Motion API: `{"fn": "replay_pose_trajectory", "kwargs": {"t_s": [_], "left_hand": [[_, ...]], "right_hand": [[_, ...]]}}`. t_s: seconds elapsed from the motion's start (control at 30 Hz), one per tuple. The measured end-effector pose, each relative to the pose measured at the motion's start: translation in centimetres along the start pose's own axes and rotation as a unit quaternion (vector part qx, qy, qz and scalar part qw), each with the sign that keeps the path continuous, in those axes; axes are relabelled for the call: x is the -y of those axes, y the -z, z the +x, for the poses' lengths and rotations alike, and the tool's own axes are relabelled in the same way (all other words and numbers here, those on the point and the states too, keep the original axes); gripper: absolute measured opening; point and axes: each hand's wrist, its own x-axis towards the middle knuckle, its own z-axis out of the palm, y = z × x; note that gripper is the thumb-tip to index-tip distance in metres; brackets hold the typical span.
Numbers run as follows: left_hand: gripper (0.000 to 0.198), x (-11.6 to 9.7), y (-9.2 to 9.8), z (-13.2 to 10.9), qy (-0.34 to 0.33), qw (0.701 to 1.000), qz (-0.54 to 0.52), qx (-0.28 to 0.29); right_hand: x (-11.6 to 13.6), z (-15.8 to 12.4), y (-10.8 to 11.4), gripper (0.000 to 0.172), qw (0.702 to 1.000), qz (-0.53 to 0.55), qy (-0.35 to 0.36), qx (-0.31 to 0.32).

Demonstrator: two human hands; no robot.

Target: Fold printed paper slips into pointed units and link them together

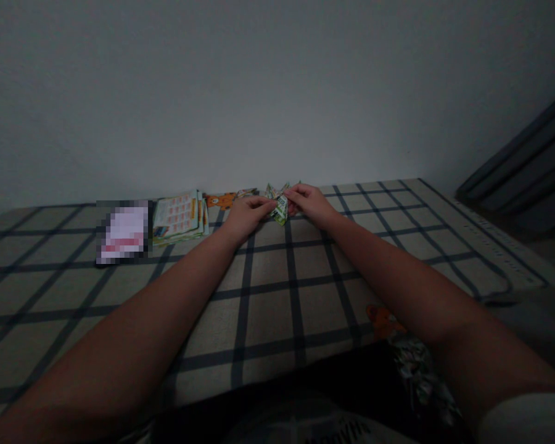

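A small folded piece of printed green-and-white paper (281, 213) is at the far side of the checked cloth, near the wall. My left hand (250, 214) pinches its left side between thumb and fingers. From the right, my right hand (311, 202) pinches the paper too, with the fingertips of both hands close together. Parts of the paper are hidden behind my fingers, and the dim light blurs its folds. Just behind my left hand lies another small folded-looking scrap (246, 192), partly covered.
Left of my hands lies a stack of printed sheets (178, 216). Beside it is a pixelated pink-and-white object (124, 233). Several crumpled or folded paper pieces (425, 376) lie by my right forearm. A plain wall (259, 92) rises behind the checked cloth (268, 308).
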Motion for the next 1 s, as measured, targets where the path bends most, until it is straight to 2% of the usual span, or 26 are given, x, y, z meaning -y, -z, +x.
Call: {"fn": "replay_pose_trajectory", "kwargs": {"t_s": [0.17, 0.4, 0.6, 0.83, 1.0], "left_hand": [[0.035, 0.04, -0.02, 0.11, -0.004, 0.999, 0.001, -0.038], [0.039, 0.30, -0.02, 0.17, 0.025, 0.999, -0.012, -0.018], [0.038, 0.41, 0.03, 0.24, 0.019, 1.000, -0.006, -0.013], [0.031, -0.01, -0.07, -0.05, 0.014, 1.000, 0.008, -0.017], [0.026, -0.47, -0.04, -0.01, -0.003, 0.999, 0.006, -0.053]], "right_hand": [[0.34, -0.14, -0.06, 0.022, 0.999, -0.004, -0.006, 0.034], [0.54, -0.12, -0.04, 0.020, 0.999, -0.050, -0.002, 0.006], [0.57, -0.09, -0.11, 0.022, 0.997, -0.070, 0.012, 0.011], [0.27, 0.10, 0.10, 0.019, 0.999, -0.046, 0.009, 0.000], [0.01, 0.10, 0.08, 0.014, 0.999, 0.003, -0.007, 0.037]]}}
